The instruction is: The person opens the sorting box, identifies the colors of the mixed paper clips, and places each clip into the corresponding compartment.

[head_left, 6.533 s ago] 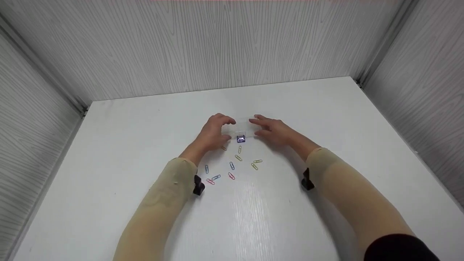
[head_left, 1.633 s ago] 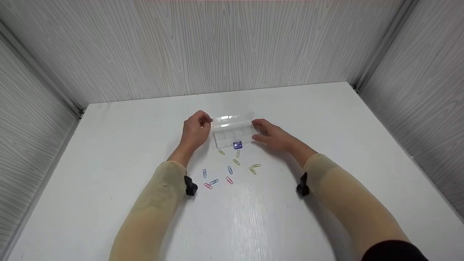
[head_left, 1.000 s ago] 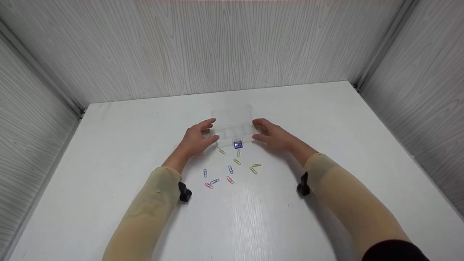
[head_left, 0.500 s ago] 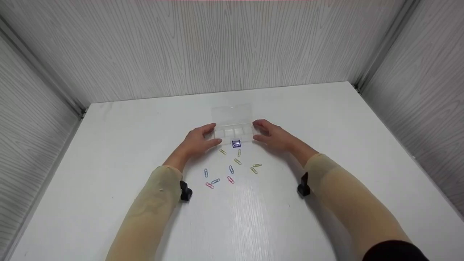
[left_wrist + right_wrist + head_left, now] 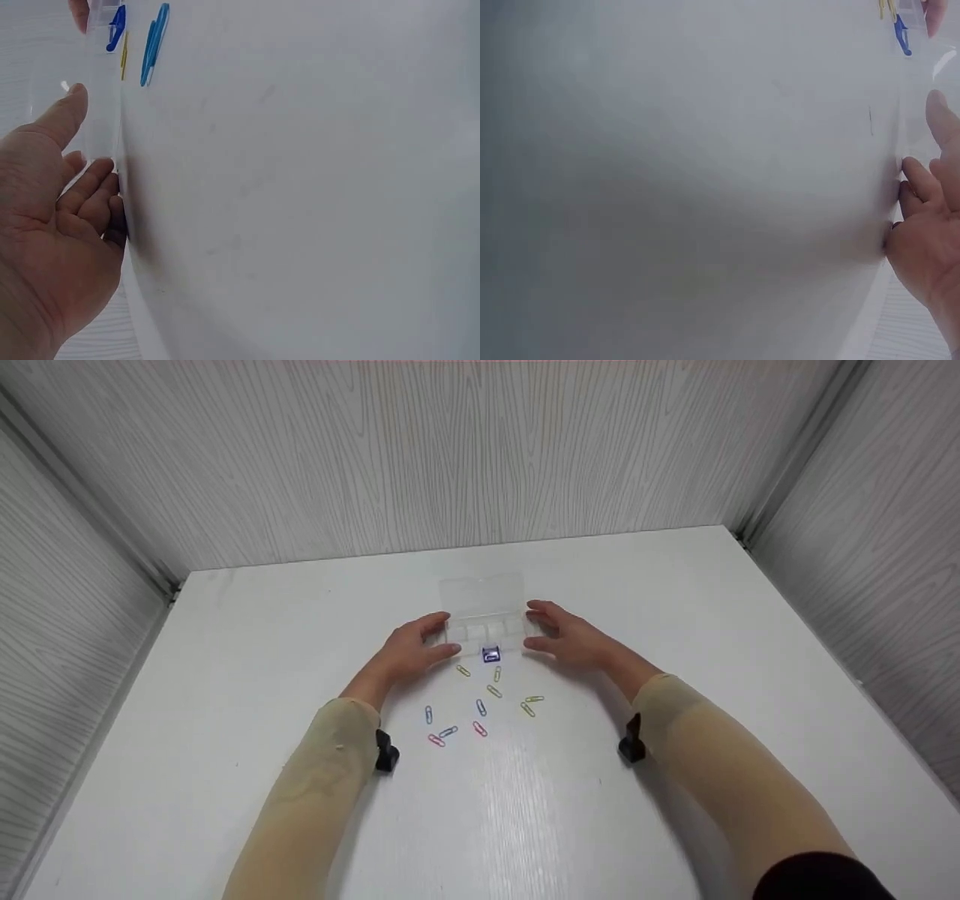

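Observation:
A clear plastic compartment box [image 5: 487, 631] with a purple-blue latch [image 5: 491, 654] at its front edge sits mid-table in the head view. Its transparent lid [image 5: 481, 592] is raised behind it. My left hand [image 5: 409, 649] holds the box's left end, thumb at the front corner and index fingertip at the back one. On the opposite end, my right hand [image 5: 574, 639] has its thumb and fingers spread apart, fingertips right at the box's side. The left wrist view has the left thumb [image 5: 64, 120] in front of the clear plastic, with the other fingers lower at the box's end.
In front of the box lie scattered paper clips: several yellow ones [image 5: 493, 691], three blue ones [image 5: 481, 707] and two pink-red ones [image 5: 480, 729]. The white table [image 5: 637, 810] is bounded by a grey wood-grain panel [image 5: 450, 457] behind, with more panels at both sides.
The lid has gone from closed to raised, lifted by the left hand, which then returned to the box's left end. Just now the right fingers have shifted slightly away from the box.

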Demonstrator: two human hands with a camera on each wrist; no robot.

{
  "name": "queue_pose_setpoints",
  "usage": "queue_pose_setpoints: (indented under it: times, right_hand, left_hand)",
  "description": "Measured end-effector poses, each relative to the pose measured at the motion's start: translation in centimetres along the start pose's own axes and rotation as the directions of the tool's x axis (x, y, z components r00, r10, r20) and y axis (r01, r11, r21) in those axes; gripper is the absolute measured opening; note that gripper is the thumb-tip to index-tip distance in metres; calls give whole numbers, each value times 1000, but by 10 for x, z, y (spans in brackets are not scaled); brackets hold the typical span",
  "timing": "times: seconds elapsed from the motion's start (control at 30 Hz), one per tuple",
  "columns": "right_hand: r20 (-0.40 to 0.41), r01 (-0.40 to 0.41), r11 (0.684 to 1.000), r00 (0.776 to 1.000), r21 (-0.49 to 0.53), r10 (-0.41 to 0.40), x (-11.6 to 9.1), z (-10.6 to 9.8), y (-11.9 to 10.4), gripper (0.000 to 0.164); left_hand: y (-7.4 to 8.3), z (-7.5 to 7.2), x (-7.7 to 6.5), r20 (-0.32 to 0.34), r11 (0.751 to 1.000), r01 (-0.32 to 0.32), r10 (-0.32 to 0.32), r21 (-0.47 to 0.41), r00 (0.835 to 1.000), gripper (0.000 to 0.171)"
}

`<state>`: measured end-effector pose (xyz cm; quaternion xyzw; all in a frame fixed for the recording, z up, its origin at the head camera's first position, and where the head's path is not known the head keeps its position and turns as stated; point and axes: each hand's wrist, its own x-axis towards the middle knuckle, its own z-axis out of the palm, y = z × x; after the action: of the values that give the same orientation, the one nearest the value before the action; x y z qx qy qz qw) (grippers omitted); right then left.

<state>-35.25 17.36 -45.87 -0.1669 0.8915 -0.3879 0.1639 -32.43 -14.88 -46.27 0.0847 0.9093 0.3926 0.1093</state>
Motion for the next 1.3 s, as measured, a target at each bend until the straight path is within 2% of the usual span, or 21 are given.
queue_pose_setpoints:
  times: [0.1, 0.2, 0.33, 0.43, 0.6, 0.83, 1.07, 1.3]
  right_hand:
    - [-9, -3, 999, 1000, 46, 3, 0, -4, 2, 88]
    - [-34, 6, 994, 999, 110, -2, -3, -8, 6, 86]
    - [-74, 29, 982, 997, 186, -15, -11, -13, 10, 70]
    - [-90, 32, 980, 996, 195, -14, -19, -13, 11, 56]
    - [-63, 42, 985, 998, 170, -31, -34, -7, 9, 34]
    - [9, 86, 993, 996, 81, -87, -49, 6, 2, 15]
    - [89, 86, 996, 992, 20, -88, -55, 16, -2, 8]
    - [123, 140, 990, 983, -11, -138, -52, 19, 4, 7]
  left_hand:
    - [2, 1, -1, -1, 1000, 8, -8, 2, 1000, 75]
    - [3, 3, -1, -1, 1000, 18, -18, 7, 1000, 75]
    - [3, 4, -1, 1, 1000, 28, -28, 4, 1000, 75]
    - [3, 5, -2, -1, 999, 32, -32, 3, 999, 75]
    - [3, 4, -2, -2, 999, 34, -34, 17, 999, 74]
    - [4, 1, -4, 5, 999, 43, -43, 5, 999, 75]
    - [2, 1, -2, 4, 1000, 23, -23, 20, 1000, 75]
    - [0, 2, -1, 0, 999, 11, -11, 31, 1000, 75]
